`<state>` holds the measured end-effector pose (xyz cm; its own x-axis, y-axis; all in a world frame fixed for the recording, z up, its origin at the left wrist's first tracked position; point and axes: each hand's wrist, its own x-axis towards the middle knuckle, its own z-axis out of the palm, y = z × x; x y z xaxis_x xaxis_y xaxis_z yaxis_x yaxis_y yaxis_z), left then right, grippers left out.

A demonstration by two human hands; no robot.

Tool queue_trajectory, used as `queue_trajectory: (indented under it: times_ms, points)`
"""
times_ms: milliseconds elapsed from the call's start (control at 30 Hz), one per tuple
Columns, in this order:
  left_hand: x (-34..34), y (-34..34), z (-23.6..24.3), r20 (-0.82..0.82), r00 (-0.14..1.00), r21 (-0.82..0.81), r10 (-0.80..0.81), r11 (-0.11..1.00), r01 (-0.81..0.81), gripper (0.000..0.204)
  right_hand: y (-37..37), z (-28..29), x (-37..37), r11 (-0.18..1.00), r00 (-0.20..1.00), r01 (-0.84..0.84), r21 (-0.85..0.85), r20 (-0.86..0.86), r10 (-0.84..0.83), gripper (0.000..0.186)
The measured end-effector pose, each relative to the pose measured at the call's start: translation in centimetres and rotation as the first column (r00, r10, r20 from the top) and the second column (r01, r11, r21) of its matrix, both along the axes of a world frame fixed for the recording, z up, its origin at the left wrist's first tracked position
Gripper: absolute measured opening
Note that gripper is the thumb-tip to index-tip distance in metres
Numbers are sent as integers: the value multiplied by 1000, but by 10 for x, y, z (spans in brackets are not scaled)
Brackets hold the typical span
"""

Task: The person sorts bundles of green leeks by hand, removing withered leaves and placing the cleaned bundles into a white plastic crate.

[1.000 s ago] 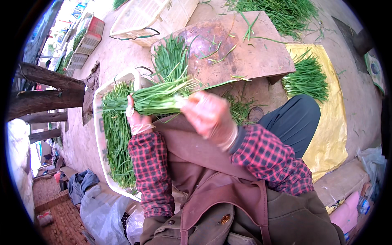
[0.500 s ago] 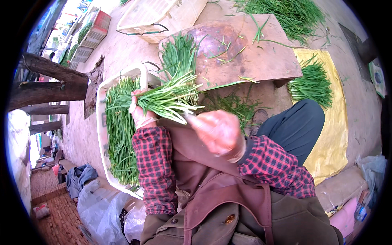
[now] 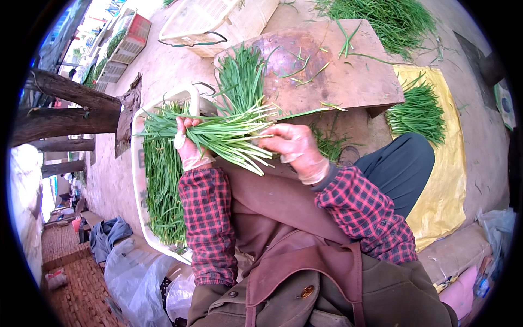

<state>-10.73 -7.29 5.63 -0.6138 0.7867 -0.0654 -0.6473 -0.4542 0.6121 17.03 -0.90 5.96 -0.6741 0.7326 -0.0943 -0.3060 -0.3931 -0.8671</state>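
Observation:
My left hand (image 3: 189,141), in a clear plastic glove, is closed round a bunch of Chinese chives (image 3: 231,134). The green leaves point left over the crate and the pale stem ends fan out to the right. My right hand (image 3: 296,150), also gloved, pinches at those pale ends; its fingertips partly hide what they grip. Just beyond the bunch, a pile of chives (image 3: 239,76) lies on the left end of a low wooden board (image 3: 348,82). Below my left hand, a white crate (image 3: 137,180) is filled with laid-out chives (image 3: 165,201).
Another pale crate (image 3: 201,24) stands beyond the board. A big heap of chives (image 3: 381,22) lies at the far right, and a smaller bunch (image 3: 417,114) rests on a yellow sheet (image 3: 449,180). Wooden posts (image 3: 71,120) stand at left; clear plastic bags (image 3: 136,278) lie near left.
My right hand has moved slightly up and come to the stem ends, no longer blurred. The bunch in my left hand has turned a little, its stem ends now lower and more spread.

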Motion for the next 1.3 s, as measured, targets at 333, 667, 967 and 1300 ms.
queue_trajectory:
  times_ms: [333, 667, 967, 1300]
  points:
    - [5, 1, 6, -4, 991, -145, 134, 980, -133, 16, 20, -33, 60, 442, 765, 131, 887, 193, -615, 21]
    - [13, -5, 7, -40, 998, -294, 48, 954, -58, 19, 36, 10, -1, 777, 954, 182, 603, 82, -287, 17]
    - [34, -4, 3, -161, 985, -473, -69, 881, -15, 17, 73, 14, 18, 927, 965, 93, 364, 196, -174, 26]
    - [35, -3, -8, -321, 947, -604, 6, 769, -209, 25, 54, 1, 33, 821, 975, 106, 562, 105, -198, 23]
